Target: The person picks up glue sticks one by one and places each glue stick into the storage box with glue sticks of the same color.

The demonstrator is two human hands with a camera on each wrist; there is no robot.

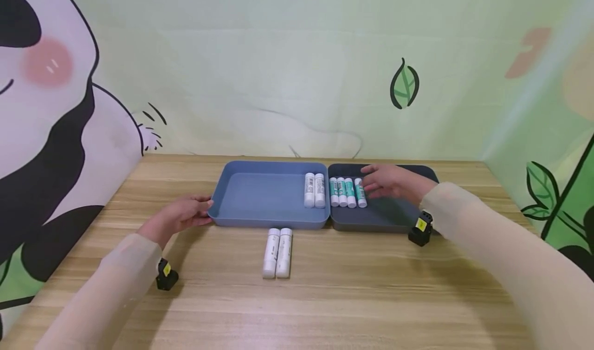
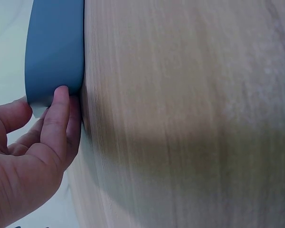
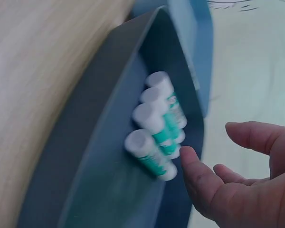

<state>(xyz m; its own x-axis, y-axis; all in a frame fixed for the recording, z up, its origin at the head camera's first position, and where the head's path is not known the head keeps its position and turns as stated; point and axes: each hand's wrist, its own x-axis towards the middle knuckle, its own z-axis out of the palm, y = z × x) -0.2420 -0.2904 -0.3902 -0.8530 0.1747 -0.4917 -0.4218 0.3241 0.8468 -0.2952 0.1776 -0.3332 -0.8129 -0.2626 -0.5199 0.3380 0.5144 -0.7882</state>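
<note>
My left hand (image 1: 185,213) grips the left front corner of a blue tray (image 1: 269,222), its thumb at the rim and its fingers against the outer wall (image 2: 57,52). Over the dark grey tray (image 1: 385,221) on the right is my right hand (image 1: 390,180), thumb and fingers spread, holding nothing. Just beside its fingertips stands the rightmost of several green-and-white capped tubes (image 3: 151,154), like glue sticks, lying in a row in that tray. This one sits slightly apart from the others (image 1: 342,192).
Two white tubes (image 1: 314,190) lie side by side at the blue tray's right end. Two more white tubes (image 1: 277,253) lie on the wooden table (image 1: 325,309) before it. The trays adjoin, near the printed backdrop (image 1: 260,82).
</note>
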